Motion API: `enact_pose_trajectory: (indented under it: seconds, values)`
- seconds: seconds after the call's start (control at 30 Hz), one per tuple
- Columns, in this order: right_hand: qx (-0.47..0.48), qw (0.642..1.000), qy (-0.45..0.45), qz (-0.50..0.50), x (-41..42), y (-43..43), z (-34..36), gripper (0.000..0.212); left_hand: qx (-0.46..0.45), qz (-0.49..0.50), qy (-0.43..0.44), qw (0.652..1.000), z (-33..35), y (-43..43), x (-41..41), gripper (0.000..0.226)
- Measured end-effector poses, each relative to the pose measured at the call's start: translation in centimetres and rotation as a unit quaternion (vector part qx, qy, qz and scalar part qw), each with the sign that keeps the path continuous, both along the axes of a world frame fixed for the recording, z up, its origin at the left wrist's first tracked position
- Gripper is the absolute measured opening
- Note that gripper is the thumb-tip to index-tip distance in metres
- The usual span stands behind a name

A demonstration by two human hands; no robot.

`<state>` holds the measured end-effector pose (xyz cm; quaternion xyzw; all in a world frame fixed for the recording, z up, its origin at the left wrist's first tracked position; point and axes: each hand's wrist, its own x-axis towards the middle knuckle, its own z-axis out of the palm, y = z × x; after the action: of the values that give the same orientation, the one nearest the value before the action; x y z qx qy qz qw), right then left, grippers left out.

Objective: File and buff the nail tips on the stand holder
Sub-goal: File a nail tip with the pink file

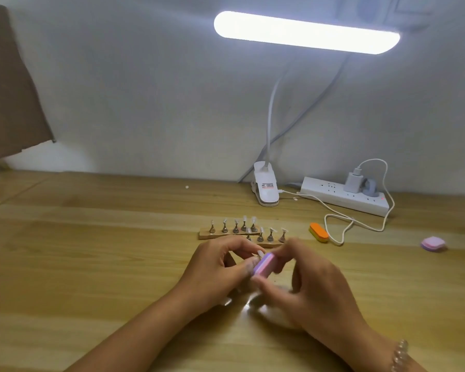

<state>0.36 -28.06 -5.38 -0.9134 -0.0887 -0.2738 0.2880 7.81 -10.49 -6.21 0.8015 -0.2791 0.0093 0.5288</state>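
Both forearms reach in from the lower edge of the view and meet over the middle of the wooden table (pixel 91 251), wrists low and the hands raised a little above the surface. The left hand (pixel 220 267) has its fingers curled inward, and its thumb and forefinger pinch a small white nail tip (pixel 258 254) that points toward the other hand. The right hand (pixel 312 285) is blurred; its thumb and fingers are bent round a pink and purple buffer block (pixel 263 264), pinching it by its sides, and the block's upper end lies right against the nail tip. A beaded bracelet (pixel 400 355) sits on the right wrist. Just beyond the hands lies the stand holder (pixel 234 233), two wooden strips set end to end and slightly staggered, each with a row of small metal pegs topped by pale nail tips; the fingers hide part of the nearer strip. To the right of the holder an orange buffer (pixel 318 232) lies on the table, and well off to the right a pink block (pixel 433 243). At the back stand a clip-on lamp (pixel 265 185), its bar lit overhead, and a white power strip (pixel 344 196) with a charger and a looping cable.
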Motion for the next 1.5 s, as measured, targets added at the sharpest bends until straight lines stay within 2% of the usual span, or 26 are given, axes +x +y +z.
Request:
enact_pose_trajectory:
  seconds: [0.07,0.17,0.3,0.43,0.53,0.67,0.77,0.87,0.97,1.07,1.23,1.3,1.4,1.5]
  values:
    - [0.032,0.999,-0.024,-0.033,0.2,-0.3,0.1,0.039,0.004,-0.004,0.002,1.000,0.0,0.1,0.0,0.021]
    - [0.031,0.999,-0.034,-0.022,0.3,-0.5,0.1,0.034,0.013,-0.013,-0.005,1.000,0.0,0.0,-0.1,0.019]
    - [0.106,0.993,-0.043,-0.040,0.3,-0.7,0.2,0.035,0.006,-0.006,0.001,1.000,0.0,0.0,0.0,0.014]
    - [0.011,1.000,0.004,0.013,0.0,0.0,0.0,0.038,-0.004,-0.007,0.002,1.000,0.0,-0.1,0.0,0.018]
    - [0.028,0.999,-0.012,-0.023,0.0,-0.2,0.0,0.038,0.001,-0.008,-0.009,1.000,0.0,0.0,0.1,0.025]
    - [-0.020,1.000,-0.007,0.002,-0.1,0.1,0.1,0.040,0.013,-0.008,-0.010,1.000,-0.1,-0.1,0.1,0.019]
    - [0.012,0.999,-0.028,-0.030,0.0,-0.1,0.2,0.039,0.008,-0.011,0.002,1.000,-0.1,0.0,0.2,0.021]
    - [-0.023,1.000,-0.009,-0.003,-0.1,0.1,0.1,0.040,0.014,-0.015,0.007,1.000,-0.2,0.0,0.3,0.017]
    - [-0.008,0.999,-0.025,-0.027,-0.1,0.0,0.1,0.037,0.008,-0.018,0.018,1.000,-0.1,0.0,0.5,0.018]
    - [-0.022,1.000,-0.015,-0.002,-0.1,0.0,-0.1,0.037,0.014,-0.024,0.019,0.999,-0.1,0.0,0.5,0.018]
    - [0.110,0.988,-0.068,-0.083,0.4,-1.1,0.1,0.036,-0.005,-0.029,0.040,0.999,-0.2,-0.1,0.4,0.012]
    - [0.086,0.993,-0.068,-0.054,0.3,-0.9,0.0,0.038,0.000,-0.031,0.031,0.999,-0.3,-0.1,0.5,0.013]
    - [-0.028,0.998,-0.054,-0.008,0.0,0.1,-0.2,0.040,0.008,-0.038,0.017,0.999,-0.3,-0.1,0.6,0.015]
    - [-0.011,0.996,-0.067,-0.050,0.3,-0.2,-0.2,0.035,-0.003,-0.033,0.022,0.999,-0.3,-0.1,0.5,0.015]
